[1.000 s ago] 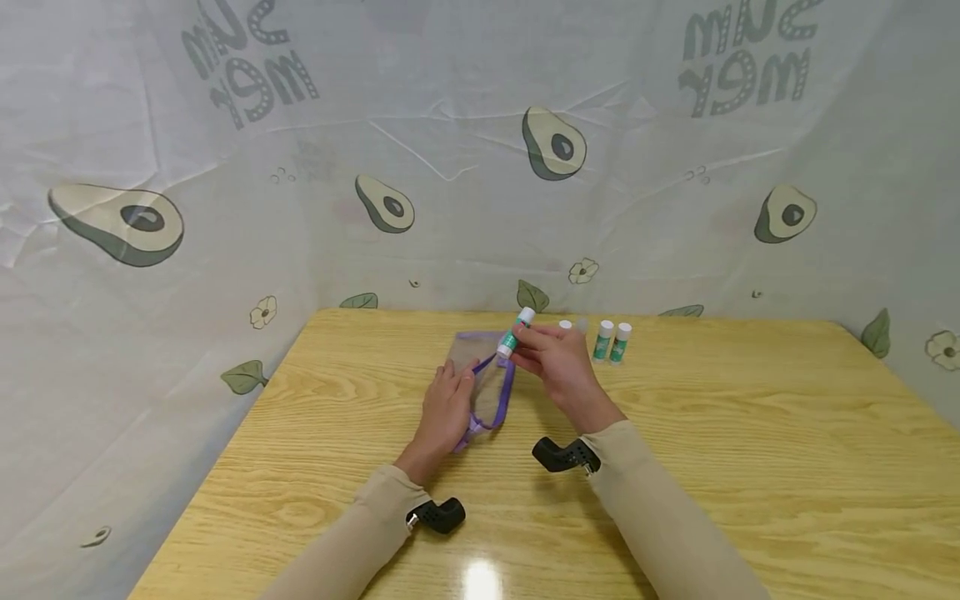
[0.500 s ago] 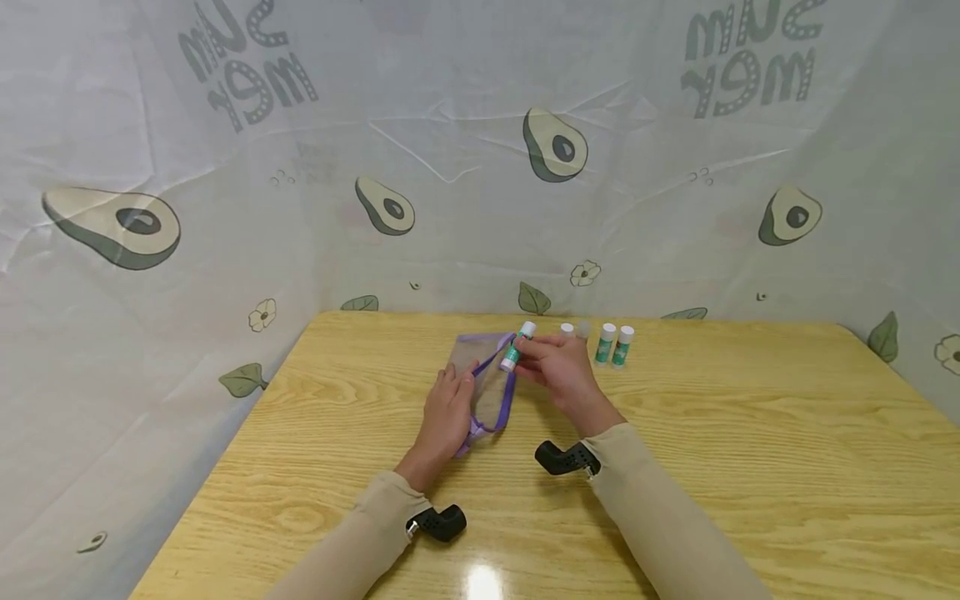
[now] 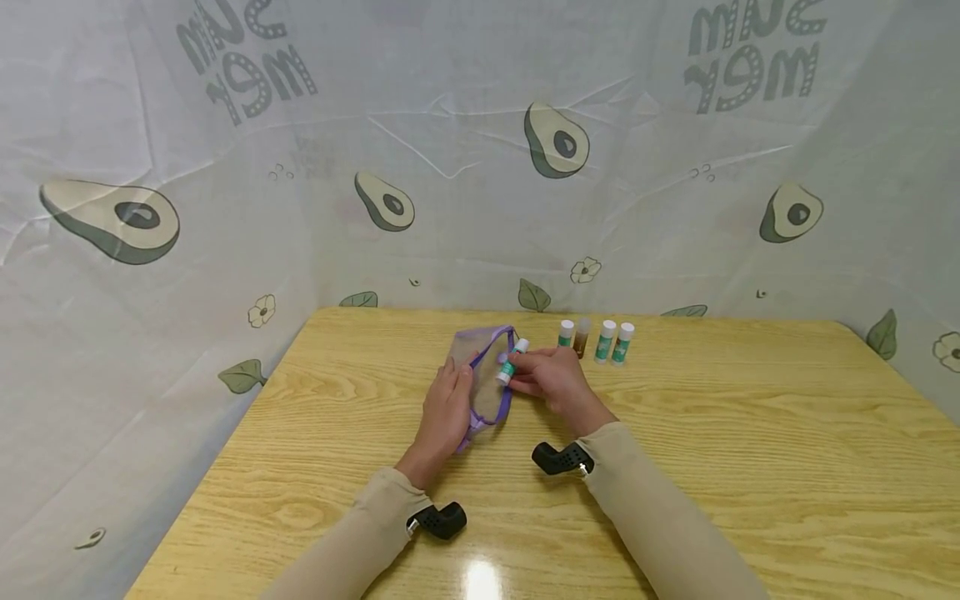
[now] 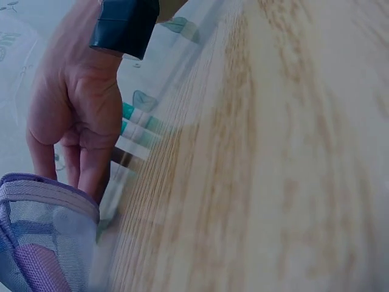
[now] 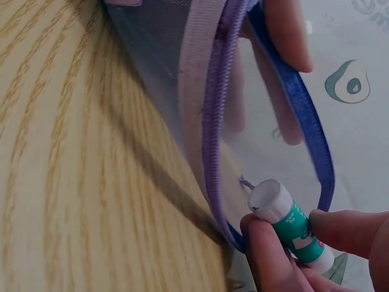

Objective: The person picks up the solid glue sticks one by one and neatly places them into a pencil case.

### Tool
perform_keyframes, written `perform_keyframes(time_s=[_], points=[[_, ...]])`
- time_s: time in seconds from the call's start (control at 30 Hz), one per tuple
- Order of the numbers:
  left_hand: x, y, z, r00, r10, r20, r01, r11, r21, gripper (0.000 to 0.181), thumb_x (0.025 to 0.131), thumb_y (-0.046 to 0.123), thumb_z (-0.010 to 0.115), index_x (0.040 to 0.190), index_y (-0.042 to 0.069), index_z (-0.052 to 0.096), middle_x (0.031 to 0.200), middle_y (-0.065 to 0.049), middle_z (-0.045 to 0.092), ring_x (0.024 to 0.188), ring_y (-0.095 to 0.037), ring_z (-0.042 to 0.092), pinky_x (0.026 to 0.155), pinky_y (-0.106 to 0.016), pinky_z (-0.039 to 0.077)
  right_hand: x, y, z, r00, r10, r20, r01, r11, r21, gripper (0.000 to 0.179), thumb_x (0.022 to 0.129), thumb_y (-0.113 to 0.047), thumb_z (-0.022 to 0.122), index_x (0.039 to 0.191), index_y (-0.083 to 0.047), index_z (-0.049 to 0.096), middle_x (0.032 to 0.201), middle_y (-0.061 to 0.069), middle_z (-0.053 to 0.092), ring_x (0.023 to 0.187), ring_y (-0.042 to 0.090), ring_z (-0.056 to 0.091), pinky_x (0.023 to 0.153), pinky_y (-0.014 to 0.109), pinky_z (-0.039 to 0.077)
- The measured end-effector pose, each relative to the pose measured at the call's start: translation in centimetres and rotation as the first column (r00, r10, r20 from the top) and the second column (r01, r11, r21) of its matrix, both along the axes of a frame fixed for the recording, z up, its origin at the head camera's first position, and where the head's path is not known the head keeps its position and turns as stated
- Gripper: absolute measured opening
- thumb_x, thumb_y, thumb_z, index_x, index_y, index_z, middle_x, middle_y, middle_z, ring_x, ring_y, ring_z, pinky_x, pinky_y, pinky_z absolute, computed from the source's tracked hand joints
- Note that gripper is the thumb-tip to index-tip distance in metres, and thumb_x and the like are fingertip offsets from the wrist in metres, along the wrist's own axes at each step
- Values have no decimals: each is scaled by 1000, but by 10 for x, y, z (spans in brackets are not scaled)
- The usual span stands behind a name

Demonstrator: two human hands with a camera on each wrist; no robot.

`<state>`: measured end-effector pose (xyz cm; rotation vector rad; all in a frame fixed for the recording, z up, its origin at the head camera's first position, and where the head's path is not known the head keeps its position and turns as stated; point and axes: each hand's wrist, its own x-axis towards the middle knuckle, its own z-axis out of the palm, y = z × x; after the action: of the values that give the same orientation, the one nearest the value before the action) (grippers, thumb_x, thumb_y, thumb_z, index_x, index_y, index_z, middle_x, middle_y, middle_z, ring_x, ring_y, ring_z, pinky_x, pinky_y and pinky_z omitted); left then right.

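A mesh zipper pouch (image 3: 504, 407) with purple edging is tilted up off the table, its mouth gaping toward the right. My left hand (image 3: 446, 408) grips the pouch's left side; in the right wrist view its thumb (image 5: 289, 33) lies over the blue-purple rim, with fingers behind the mesh. Between thumb and fingertips, my right hand (image 3: 562, 379) pinches a green-and-white glue stick (image 3: 513, 362) slantwise at the pouch's mouth. One white end (image 5: 271, 198) of the stick points toward the opening. From the left wrist, the pouch (image 4: 48, 237) hides the stick and the right fingertips.
Behind the right hand stand a glue stick (image 3: 566, 332), a brown tube (image 3: 581, 340) with a clear top, and two more glue sticks, one of them (image 3: 605, 342) nearer the tube. A printed cloth (image 3: 465, 167) hangs along the back edge of the wooden table (image 3: 720, 467).
The right hand has lowered the glue stick and brought it slightly left, nearer the pouch's mouth. The mouth has spread wider, and the brown tube has come into fuller view.
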<state>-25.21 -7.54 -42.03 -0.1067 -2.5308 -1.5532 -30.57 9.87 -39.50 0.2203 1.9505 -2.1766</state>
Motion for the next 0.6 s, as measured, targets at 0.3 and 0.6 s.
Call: perform_keyframes(time_s=[0.3,0.6], points=[[1,1,2,1000,0,11,0,1000,10,48,108,42,25,147,28,49,161,-23,22,150,-45,17,119,-64,14,-3,-1,-5,1000,-7,-9,8,998,70,39,93,-10,68,125,10,58,93,16,73,80,19,74,82,37,59],[1,1,4,1000,9,3,-9,1000,2,48,108,40,26,147,26,49,161,-23,24,149,-47,18,119,-65,14,-3,-3,-6,1000,-2,-18,3,994,106,40,91,-10,71,124,9,61,104,20,73,82,19,75,81,36,60]])
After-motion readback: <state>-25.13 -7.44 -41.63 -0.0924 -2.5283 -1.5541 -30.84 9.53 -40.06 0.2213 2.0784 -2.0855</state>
